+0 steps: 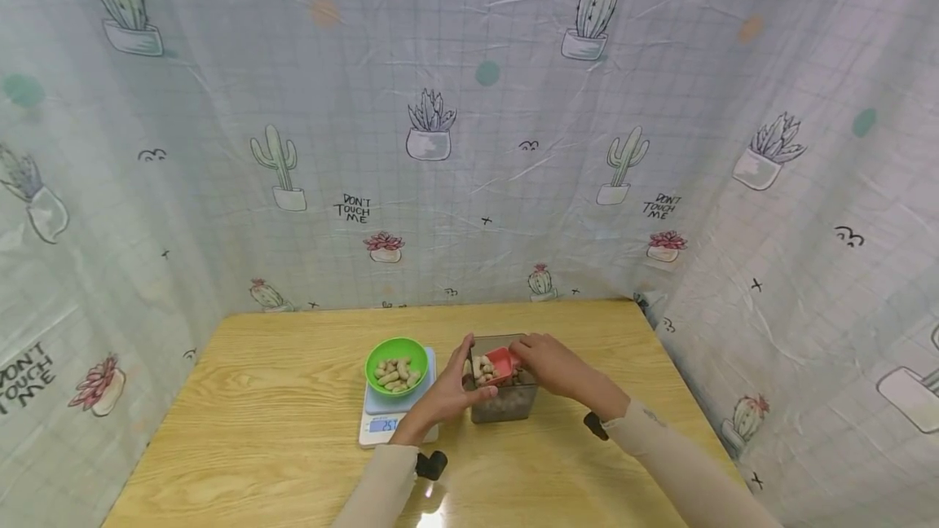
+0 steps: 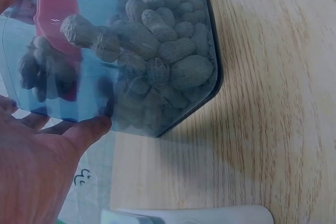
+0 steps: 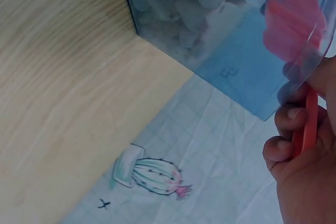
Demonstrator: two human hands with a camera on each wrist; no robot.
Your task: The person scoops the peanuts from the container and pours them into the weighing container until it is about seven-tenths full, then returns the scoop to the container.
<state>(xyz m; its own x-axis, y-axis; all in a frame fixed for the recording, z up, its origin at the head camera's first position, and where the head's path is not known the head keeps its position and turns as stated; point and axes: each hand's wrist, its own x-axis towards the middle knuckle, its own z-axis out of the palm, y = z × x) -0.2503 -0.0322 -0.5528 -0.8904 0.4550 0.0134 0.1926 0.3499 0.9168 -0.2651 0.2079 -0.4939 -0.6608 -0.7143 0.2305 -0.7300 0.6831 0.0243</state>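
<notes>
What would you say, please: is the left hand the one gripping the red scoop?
No, the right hand grips the red scoop, while the left hand touches the container.

- Head view: soft, even light; white glare low on the table (image 1: 257, 398).
- Left wrist: shadow beside the bin (image 2: 92, 90).
- Right wrist: dim, bluish, slightly soft.

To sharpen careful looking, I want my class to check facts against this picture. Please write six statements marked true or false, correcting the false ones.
1. The right hand grips a red scoop. True.
2. The green bowl stands on the scale. True.
3. The bowl is empty. False: it holds peanuts.
4. The left hand touches the see-through container. True.
5. In the head view, the scale is right of the container. False: it is left.
6. The scoop is blue. False: it is red.
</notes>
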